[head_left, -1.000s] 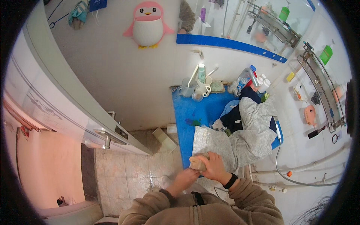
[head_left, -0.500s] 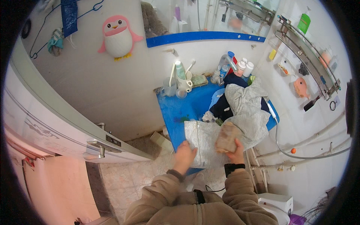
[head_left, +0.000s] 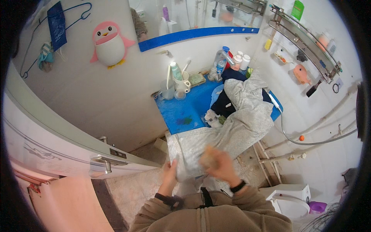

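Observation:
A long light grey garment (head_left: 216,135) lies draped over the blue washstand top (head_left: 176,112), its near end hanging off the front edge. My left hand (head_left: 168,174) pinches that end at its lower left edge. Over the hanging cloth, my right hand (head_left: 223,168) is closed round a tan, palm-sized block (head_left: 208,157); motion blurs both, so the block's exact kind and whether it touches the cloth are unclear. Dark cloth (head_left: 225,102) is bunched in the basin area under the grey garment, beside a crumpled white piece (head_left: 212,118).
Cups with toothbrushes (head_left: 181,83) stand at the washstand's back left, several bottles (head_left: 237,62) at its back right. A shower hose (head_left: 309,144) runs along the right wall. A door (head_left: 116,154) stands at the left, a toilet (head_left: 290,205) at lower right.
My left hand has drawn the garment's near end toward me and left, off the washstand. My right hand, with the tan block, has moved left and nearer to me. The whole view has shifted slightly.

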`<act>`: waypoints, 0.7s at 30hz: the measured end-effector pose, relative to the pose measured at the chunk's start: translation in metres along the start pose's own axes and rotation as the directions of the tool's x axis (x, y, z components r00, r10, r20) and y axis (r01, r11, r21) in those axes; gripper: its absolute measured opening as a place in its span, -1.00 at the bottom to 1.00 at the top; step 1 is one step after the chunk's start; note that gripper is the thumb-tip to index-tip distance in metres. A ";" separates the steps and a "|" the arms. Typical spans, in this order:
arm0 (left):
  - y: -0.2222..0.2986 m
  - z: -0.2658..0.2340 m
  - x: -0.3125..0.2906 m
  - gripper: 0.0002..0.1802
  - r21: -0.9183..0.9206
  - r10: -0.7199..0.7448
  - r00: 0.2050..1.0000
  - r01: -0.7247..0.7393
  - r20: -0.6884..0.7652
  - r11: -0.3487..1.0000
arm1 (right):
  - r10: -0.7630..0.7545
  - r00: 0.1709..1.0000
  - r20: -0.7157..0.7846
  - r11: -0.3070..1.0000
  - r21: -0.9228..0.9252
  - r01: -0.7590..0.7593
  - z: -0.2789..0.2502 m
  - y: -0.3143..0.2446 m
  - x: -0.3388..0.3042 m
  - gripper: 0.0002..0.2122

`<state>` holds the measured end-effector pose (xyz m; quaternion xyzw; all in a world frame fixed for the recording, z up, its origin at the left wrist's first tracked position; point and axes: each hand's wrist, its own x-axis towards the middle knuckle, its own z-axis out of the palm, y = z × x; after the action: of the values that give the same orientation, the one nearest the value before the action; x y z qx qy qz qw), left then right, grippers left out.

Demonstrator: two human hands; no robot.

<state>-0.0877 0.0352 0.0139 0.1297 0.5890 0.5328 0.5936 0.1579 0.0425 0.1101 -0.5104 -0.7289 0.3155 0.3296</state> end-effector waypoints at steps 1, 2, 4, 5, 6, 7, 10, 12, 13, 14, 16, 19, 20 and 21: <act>0.002 0.007 -0.001 -0.67 0.051 -0.073 0.993 0.069 0.088 0.996 | -0.097 0.984 0.148 0.903 -0.402 0.150 0.023 -0.011 -0.001 -0.30; 0.005 0.013 -0.004 -0.65 0.080 -0.090 0.994 0.084 0.069 0.993 | -0.096 0.987 0.126 0.878 -0.456 0.143 0.035 -0.018 -0.003 -0.36; 0.013 0.019 -0.008 -0.61 0.058 -0.024 0.992 0.017 0.125 0.998 | -0.179 0.981 0.079 0.807 -0.559 0.192 0.046 -0.022 0.000 -0.46; 0.016 0.020 -0.011 -0.61 0.017 -0.027 0.994 0.025 0.104 1.000 | -0.063 0.998 0.031 0.802 -0.593 0.069 0.037 -0.017 0.002 -0.47; 0.018 0.018 -0.016 -0.61 -0.034 -0.021 0.997 0.024 0.077 0.999 | -0.019 1.000 -0.015 0.780 -0.626 0.005 0.023 -0.008 0.006 -0.48; 0.018 0.016 -0.019 -0.61 -0.088 -0.019 0.999 0.023 0.039 0.996 | 0.072 0.990 -0.122 0.772 -0.622 -0.132 0.004 0.004 0.011 -0.49; 0.010 0.003 -0.023 -0.63 -0.204 0.020 0.996 -0.001 0.091 0.979 | 0.311 0.844 -0.436 0.648 -0.552 -0.524 -0.066 0.051 0.034 -0.46; 0.003 -0.009 -0.016 -0.57 -0.159 -0.037 0.986 0.063 0.162 0.985 | 0.242 0.782 -0.574 0.599 -0.545 -0.586 -0.092 0.070 0.041 -0.45; 0.001 -0.019 -0.010 -0.53 -0.138 -0.067 0.975 0.098 0.213 0.986 | 0.212 0.839 -0.501 0.679 -0.541 -0.495 -0.094 0.072 0.041 -0.44; -0.001 -0.027 -0.002 -0.50 -0.110 -0.112 0.954 0.147 0.277 0.983 | 0.230 0.860 -0.455 0.712 -0.524 -0.467 -0.087 0.069 0.037 -0.43; 0.000 -0.037 0.020 -0.43 -0.073 -0.168 0.883 0.221 0.438 0.973 | 0.185 0.933 -0.310 0.787 -0.522 -0.330 -0.061 0.050 0.026 -0.42; 0.009 -0.031 0.048 -0.38 0.097 -0.219 0.839 0.197 0.498 0.976 | 0.119 0.988 -0.100 0.829 -0.538 -0.155 0.001 0.008 -0.003 -0.45; 0.014 -0.024 0.051 -0.37 0.090 -0.172 0.851 0.146 0.497 0.985 | 0.112 0.987 -0.117 0.813 -0.560 -0.159 0.008 0.001 -0.010 -0.44; 0.019 -0.015 0.052 -0.36 0.042 -0.171 0.884 0.170 0.436 0.985 | 0.053 0.992 -0.113 0.816 -0.568 -0.108 0.014 -0.001 -0.014 -0.42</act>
<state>-0.1228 0.0767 -0.0047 0.1949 0.4502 0.4351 0.7550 0.1499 0.0269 0.1006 -0.6302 -0.7517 0.0718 0.1807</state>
